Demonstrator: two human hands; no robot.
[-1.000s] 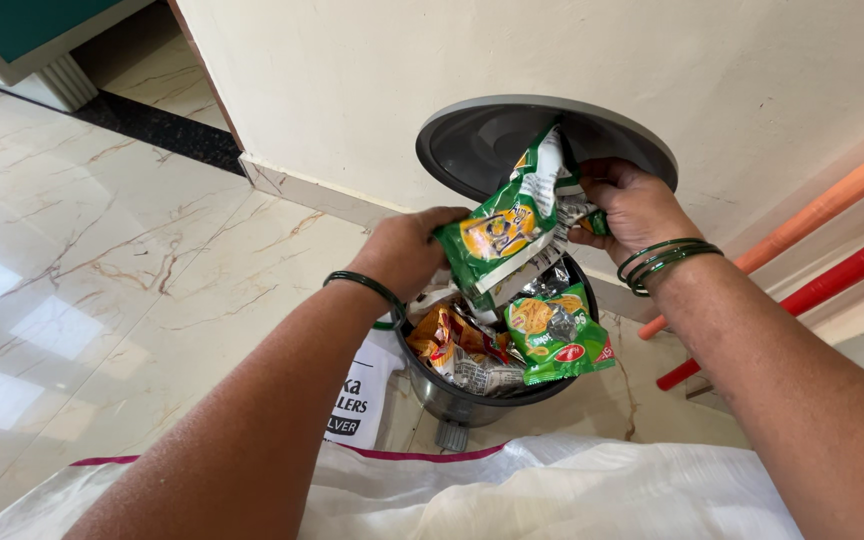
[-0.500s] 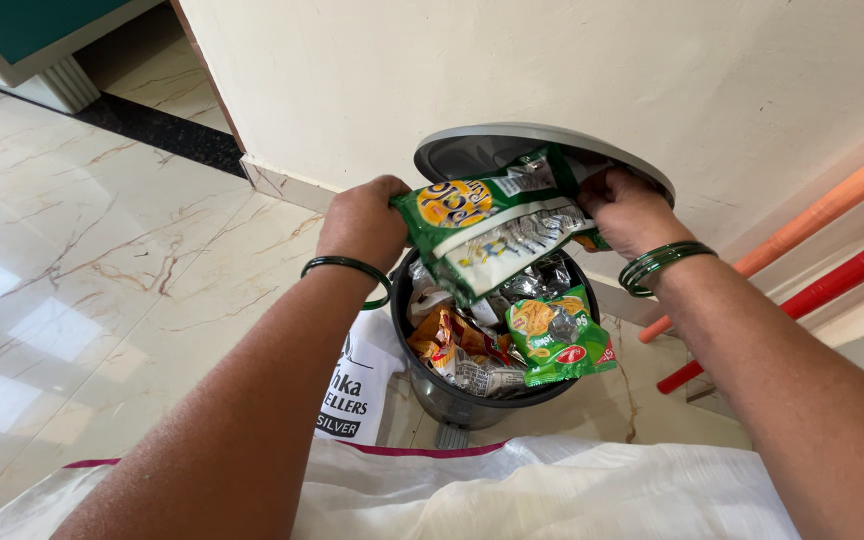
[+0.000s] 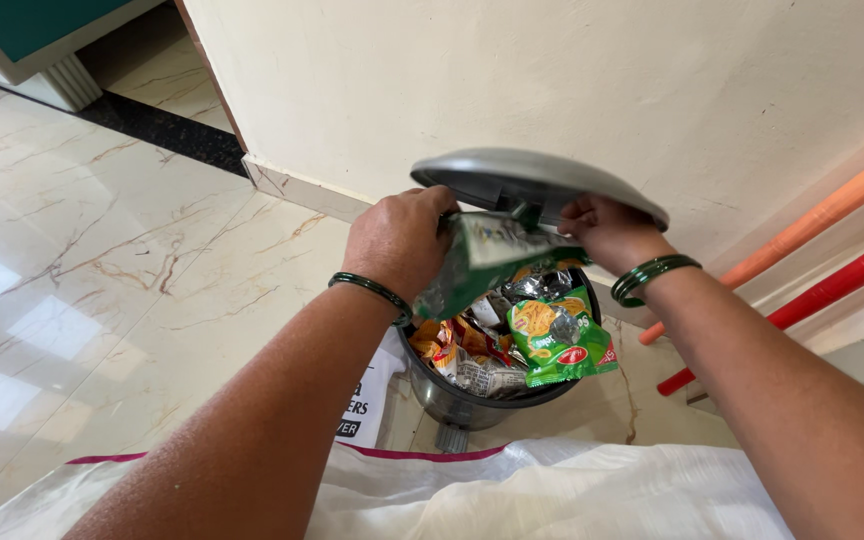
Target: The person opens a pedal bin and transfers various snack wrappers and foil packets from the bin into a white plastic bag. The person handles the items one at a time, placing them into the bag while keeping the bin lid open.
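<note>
Above bin (image 3: 457, 395), wrapper (image 3: 487, 262) between fingers (image 3: 572, 212)

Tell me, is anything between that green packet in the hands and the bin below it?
Nothing visible. The green packet is held by the left hand and right hand just above the open bin, under its raised lid. Only wrappers already inside lie below.
</note>
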